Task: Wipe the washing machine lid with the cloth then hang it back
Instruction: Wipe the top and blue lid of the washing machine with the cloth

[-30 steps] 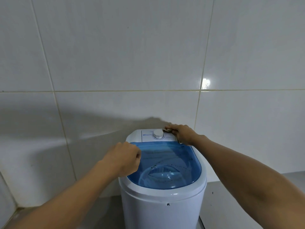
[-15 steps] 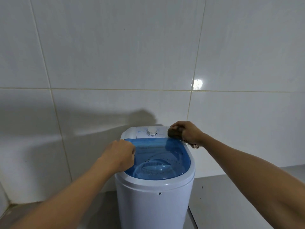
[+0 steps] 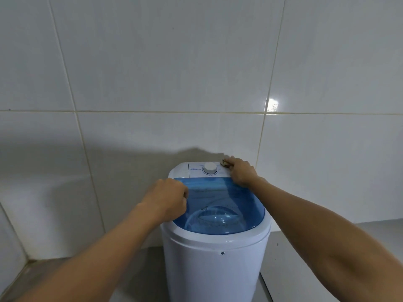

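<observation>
At the back corner, your right hand (image 3: 241, 173) presses the cloth (image 3: 225, 163) flat to wipe; your fisted left hand (image 3: 168, 200) steadies the lid (image 3: 220, 205), empty.

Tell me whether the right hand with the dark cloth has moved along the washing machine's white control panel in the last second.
Yes. From 0.5 s ago, the right hand slid back toward the white round dial, the dark cloth again on the panel's back-right corner.

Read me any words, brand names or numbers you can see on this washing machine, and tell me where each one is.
Blue brand mark on the white control panel, left of the dial: too blurred to read.
Small markings around the dial: too small to read.
No other text shows.
</observation>
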